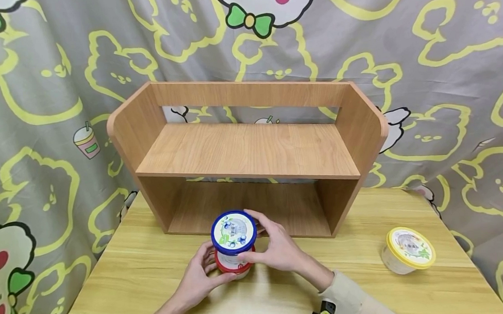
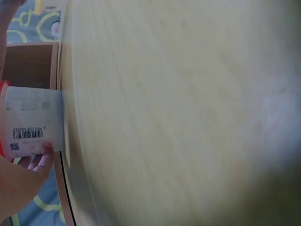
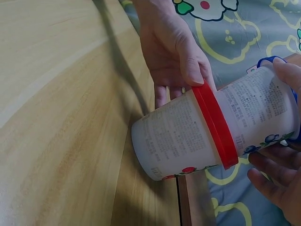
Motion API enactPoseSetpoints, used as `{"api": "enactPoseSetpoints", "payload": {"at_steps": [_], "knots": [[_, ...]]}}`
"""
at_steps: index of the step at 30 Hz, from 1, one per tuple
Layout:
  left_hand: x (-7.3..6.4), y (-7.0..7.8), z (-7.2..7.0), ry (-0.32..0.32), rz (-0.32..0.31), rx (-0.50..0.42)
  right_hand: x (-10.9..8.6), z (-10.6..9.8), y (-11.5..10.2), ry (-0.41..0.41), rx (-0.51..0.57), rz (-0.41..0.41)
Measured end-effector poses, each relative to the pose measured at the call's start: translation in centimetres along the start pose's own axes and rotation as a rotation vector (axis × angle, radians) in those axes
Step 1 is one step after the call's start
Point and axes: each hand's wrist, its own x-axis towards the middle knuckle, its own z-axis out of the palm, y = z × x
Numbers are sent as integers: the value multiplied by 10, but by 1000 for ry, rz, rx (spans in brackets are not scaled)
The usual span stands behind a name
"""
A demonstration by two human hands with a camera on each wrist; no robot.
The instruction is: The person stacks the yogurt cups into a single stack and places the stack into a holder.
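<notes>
Two paper tubs stand stacked on the table in front of the shelf. The lower, red-lidded tub (image 3: 174, 136) has its base at the tabletop; in the left wrist view its printed side shows a barcode (image 2: 27, 133). My left hand (image 1: 198, 277) holds this tub, thumb at the red lid and fingers round the far side. Above it, the blue-lidded tub (image 1: 234, 232) with a blueberry print has its bottom at the red lid. My right hand (image 1: 281, 247) grips the blue-lidded tub from the right, thumb in front and fingers behind.
Just behind the tubs stands a two-tier wooden shelf (image 1: 242, 148) with raised side panels. A yellow-lidded tub (image 1: 409, 249) sits at the right of the wooden table (image 1: 123, 268). A grey patterned curtain (image 1: 461, 89) hangs behind and at both sides.
</notes>
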Motion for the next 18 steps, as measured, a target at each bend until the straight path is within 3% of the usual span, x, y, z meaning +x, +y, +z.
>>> {"api": "enactPoseSetpoints", "payload": {"at_steps": [8,18], "knots": [[0,0,0,5,-10,-29,-6,-1,1,5,25,-5],[-1,1,1,18,-19,-28,-29,-18,11,70,8,-45]]}}
